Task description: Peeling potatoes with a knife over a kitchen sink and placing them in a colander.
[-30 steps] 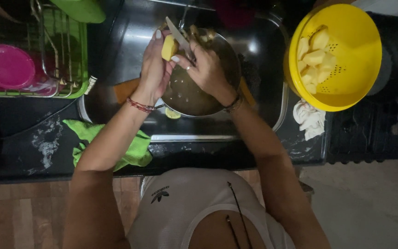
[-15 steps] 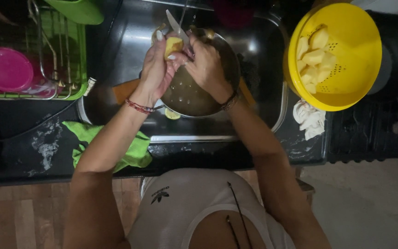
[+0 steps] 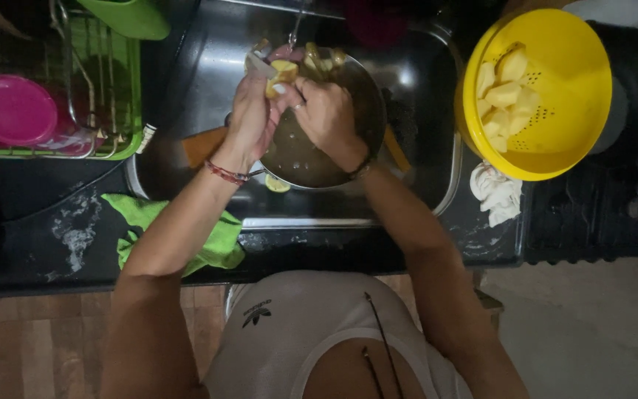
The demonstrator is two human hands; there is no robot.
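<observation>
1. The left hand (image 3: 249,114) was closed around a yellow potato piece (image 3: 282,74), held over the far rim of a round metal bowl (image 3: 311,159).
2. The right hand (image 3: 326,111) was closed with fingers curled, pressed against the left hand at the potato piece. A pale blade or peeler (image 3: 260,65) showed just beside the potato; which hand gripped it could not be determined.
3. The metal bowl sat inside the dark sink (image 3: 186,89). More peelings or potato pieces lay at the bowl's far edge, too blurred to tell apart.
4. A thin stream of water (image 3: 295,29) fell from above onto the area of the hands.
5. A red bracelet (image 3: 224,174) was on the left wrist; a dark band (image 3: 359,170) was on the right wrist.
6. A yellow colander (image 3: 555,103) holding peeled potato chunks stood to the right of the sink, well apart from the hands.
7. A crumpled white cloth (image 3: 496,193) lay on the bench just below the colander.
8. A green cloth (image 3: 179,229) lay on the bench (image 3: 38,236) at the sink's near-left corner.
9. A green dish rack (image 3: 123,96) with a pink plate (image 3: 12,109) stood left of the sink.
</observation>
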